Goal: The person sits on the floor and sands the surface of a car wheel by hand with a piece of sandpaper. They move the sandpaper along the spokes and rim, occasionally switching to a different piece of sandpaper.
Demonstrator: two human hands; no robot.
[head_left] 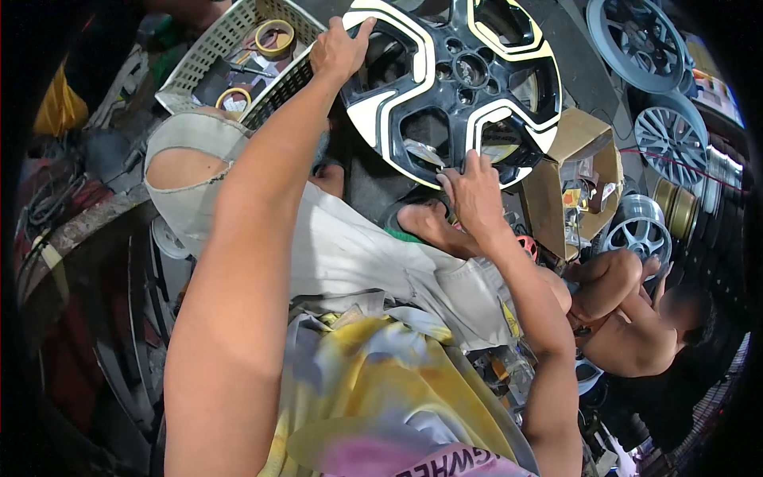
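A black alloy wheel (451,107) with white and pale yellow painted spokes stands in front of me, its face toward me. My left hand (337,52) holds it at its left edge, the fingers curled around the rim. Lower down, my right hand (477,195) grips the wheel near its bottom edge, with fingertips on a spoke window. The wheel's back and the undersides of my fingers are hidden.
A plastic basket (278,94) with tape rolls (274,38) stands at left. At right are a cardboard box (548,203) of small items, several grey wheels (670,143) and a crouching person (628,334). My foot (425,219) is below the wheel.
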